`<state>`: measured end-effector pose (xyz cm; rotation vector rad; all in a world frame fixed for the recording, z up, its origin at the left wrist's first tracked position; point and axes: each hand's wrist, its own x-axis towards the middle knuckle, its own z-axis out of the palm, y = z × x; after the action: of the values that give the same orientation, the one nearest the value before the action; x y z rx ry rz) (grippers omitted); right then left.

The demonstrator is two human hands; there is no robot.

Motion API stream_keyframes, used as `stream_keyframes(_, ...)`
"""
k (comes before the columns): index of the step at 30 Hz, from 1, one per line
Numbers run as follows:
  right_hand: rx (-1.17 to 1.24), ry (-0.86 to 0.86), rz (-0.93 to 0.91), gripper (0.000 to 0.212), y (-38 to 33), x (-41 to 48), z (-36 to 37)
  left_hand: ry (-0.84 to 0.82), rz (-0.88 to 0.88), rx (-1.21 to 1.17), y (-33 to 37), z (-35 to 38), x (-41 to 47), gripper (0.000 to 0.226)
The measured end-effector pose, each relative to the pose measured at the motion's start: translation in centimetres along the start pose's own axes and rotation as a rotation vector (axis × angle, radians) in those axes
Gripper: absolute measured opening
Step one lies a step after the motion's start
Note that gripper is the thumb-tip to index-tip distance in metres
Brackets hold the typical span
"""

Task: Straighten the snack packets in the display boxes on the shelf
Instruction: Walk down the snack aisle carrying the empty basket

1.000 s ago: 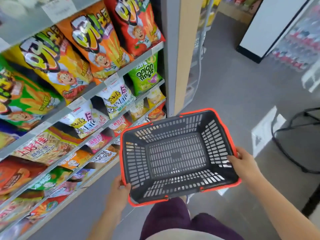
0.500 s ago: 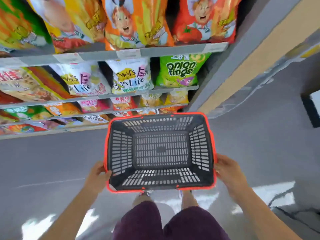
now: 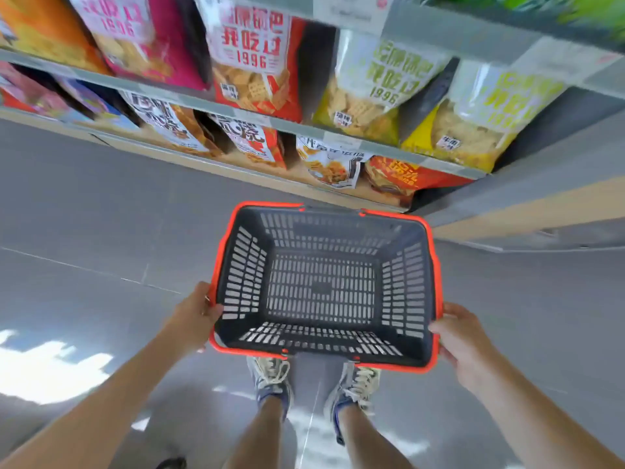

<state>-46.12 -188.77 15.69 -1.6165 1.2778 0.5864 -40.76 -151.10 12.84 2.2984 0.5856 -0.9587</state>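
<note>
2 hands busy: left hand [image 3: 194, 316] and right hand [image 3: 463, 340] each curl round a side rim of the empty basket [image 3: 436, 265], snack packets [image 3: 257, 62] untouched on the shelf [image 3: 304, 125] just ahead, so the basket's front edge could knock low packets crooked

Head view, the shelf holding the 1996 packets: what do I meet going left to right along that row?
Orange packet → pink packet → red packet → first yellow packet → second yellow packet, which is at the row's right end.

Arms forward, left hand [image 3: 194, 316], right hand [image 3: 463, 343] gripping basket [image 3: 404, 282]
</note>
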Motion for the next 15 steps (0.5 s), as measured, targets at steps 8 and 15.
stream_keyframes(8,-0.017,-0.142,0.205,0.039,3.7,10.9,4.6,0.034,0.101,0.119,-0.3,7.0,11.3,0.028)
stream_keyframes(15,0.226,-0.122,0.056,0.042,4.9,15.6,8.2,0.179,0.002,0.072,-2.1,9.8,16.4,0.046)
